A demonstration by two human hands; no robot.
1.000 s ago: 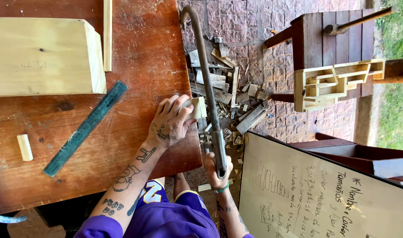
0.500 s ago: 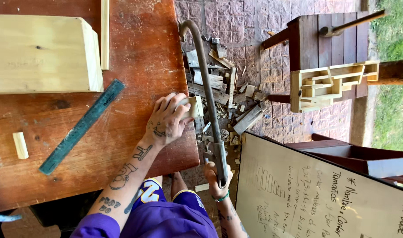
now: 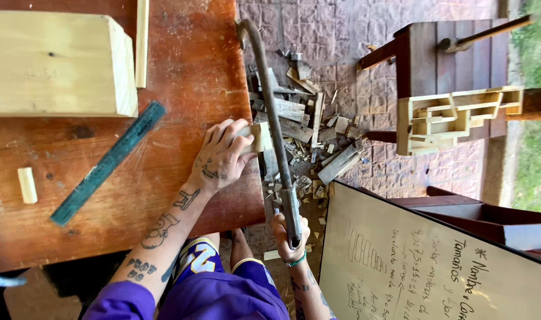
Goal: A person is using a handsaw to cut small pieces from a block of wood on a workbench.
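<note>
The left hand (image 3: 223, 155) presses flat on a small wood piece (image 3: 259, 136), pinning it at the edge of the desk (image 3: 181, 71) so that its end sticks out past the rim. The right hand (image 3: 289, 232) is closed around the handle of a hacksaw (image 3: 274, 127), whose frame runs up alongside the desk edge and crosses the piece.

The cut looks under way rather than finished: the piece is in one length under the fingers, though the blade itself is too thin to make out, so how deep it has gone cannot be told. The heap of offcuts (image 3: 309, 139) on the paved floor below suggests many such cuts are already done.

On the desk, going by size: a big pale wood block (image 3: 57, 65) sits at the far left, well apart from the hands; a thin slat (image 3: 142, 41) lies just beside it; a green ruler (image 3: 107, 163) lies at a slant near the left forearm; a short peg (image 3: 27, 185) rests at the left edge. A whiteboard (image 3: 436, 261) leans at the right.
</note>
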